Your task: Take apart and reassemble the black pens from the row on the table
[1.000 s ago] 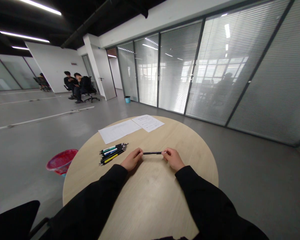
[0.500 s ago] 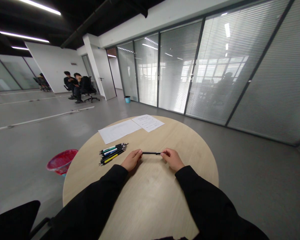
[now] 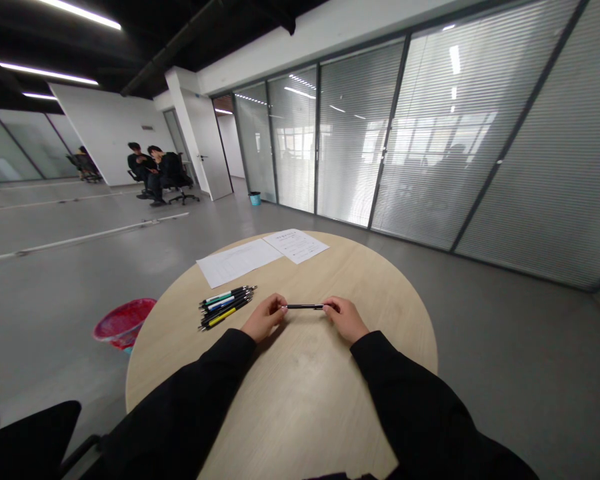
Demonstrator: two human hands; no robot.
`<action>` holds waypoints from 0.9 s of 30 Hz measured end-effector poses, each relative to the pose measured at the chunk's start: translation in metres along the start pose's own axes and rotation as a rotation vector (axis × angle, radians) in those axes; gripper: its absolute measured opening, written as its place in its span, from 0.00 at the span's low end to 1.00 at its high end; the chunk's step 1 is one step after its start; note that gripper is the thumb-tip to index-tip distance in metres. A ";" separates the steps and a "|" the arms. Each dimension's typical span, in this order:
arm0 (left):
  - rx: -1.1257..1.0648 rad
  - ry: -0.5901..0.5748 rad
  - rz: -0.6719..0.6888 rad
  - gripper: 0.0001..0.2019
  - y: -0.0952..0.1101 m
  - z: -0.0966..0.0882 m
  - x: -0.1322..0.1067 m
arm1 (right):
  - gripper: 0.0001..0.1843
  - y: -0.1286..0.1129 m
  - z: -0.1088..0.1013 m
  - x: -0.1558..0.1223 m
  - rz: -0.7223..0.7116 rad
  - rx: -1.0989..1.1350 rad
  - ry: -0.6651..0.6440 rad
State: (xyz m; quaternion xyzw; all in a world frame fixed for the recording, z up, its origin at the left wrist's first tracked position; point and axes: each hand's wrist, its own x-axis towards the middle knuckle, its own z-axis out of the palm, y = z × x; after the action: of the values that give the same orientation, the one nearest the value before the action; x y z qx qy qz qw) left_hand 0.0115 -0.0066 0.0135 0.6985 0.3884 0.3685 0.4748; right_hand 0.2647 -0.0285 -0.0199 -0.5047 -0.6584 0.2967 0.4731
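A slim black pen (image 3: 305, 307) is held level just above the round wooden table (image 3: 300, 387). My left hand (image 3: 267, 318) is closed with its fingertips pinching the pen's left end. At the other end, my right hand (image 3: 347, 319) grips the pen between thumb and fingers. Left of my left hand lies a bunch of several pens (image 3: 226, 307), with black, green, white, blue and yellow barrels side by side. The held pen's two tips are hidden by my fingers.
Two printed paper sheets, one (image 3: 240, 261) left and one (image 3: 296, 245) right, lie at the table's far edge. A red-lined bin (image 3: 123, 323) stands on the floor to the left, near a black chair (image 3: 30, 433). Two seated people (image 3: 155, 170) are farther back.
My left fingers have shifted on the pen's left end, with the hand slightly raised and more of the tip side showing. The pen has moved a touch to the right.
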 end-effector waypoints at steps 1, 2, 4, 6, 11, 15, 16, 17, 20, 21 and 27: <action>0.016 -0.003 -0.001 0.17 0.000 -0.001 0.000 | 0.12 0.001 0.000 0.000 -0.001 0.001 0.000; 0.043 -0.001 0.000 0.17 0.001 -0.001 0.000 | 0.12 0.001 0.000 0.000 -0.002 0.002 -0.001; 0.107 0.009 0.002 0.18 0.005 -0.002 -0.001 | 0.13 0.002 0.000 0.001 -0.003 0.001 -0.001; 0.164 0.033 -0.014 0.20 0.009 -0.001 -0.002 | 0.13 0.001 0.000 0.001 -0.003 -0.001 -0.001; 0.109 0.089 -0.044 0.21 0.010 0.003 -0.001 | 0.13 -0.002 -0.001 0.000 0.001 0.014 0.000; -0.018 0.058 -0.003 0.17 0.001 0.001 0.000 | 0.13 -0.001 -0.001 0.000 0.006 0.022 0.007; -0.012 0.052 0.001 0.17 0.000 0.000 0.001 | 0.12 0.000 0.000 0.000 0.007 0.022 0.008; 0.008 0.049 0.000 0.17 0.000 -0.001 0.001 | 0.12 0.001 0.000 0.000 0.007 0.022 0.008; 0.106 0.053 -0.015 0.20 0.003 -0.002 0.000 | 0.12 0.002 0.001 0.001 0.009 0.018 0.008; 0.140 0.055 -0.024 0.21 0.005 -0.001 0.000 | 0.12 0.002 0.001 0.001 0.010 0.017 0.008; 0.131 0.067 -0.084 0.23 0.008 0.002 0.000 | 0.13 0.001 0.000 0.001 0.017 0.025 0.001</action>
State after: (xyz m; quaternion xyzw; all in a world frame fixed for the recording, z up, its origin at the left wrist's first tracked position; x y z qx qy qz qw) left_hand 0.0142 -0.0095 0.0205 0.6984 0.4565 0.3453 0.4296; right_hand 0.2650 -0.0275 -0.0202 -0.5046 -0.6500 0.3089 0.4770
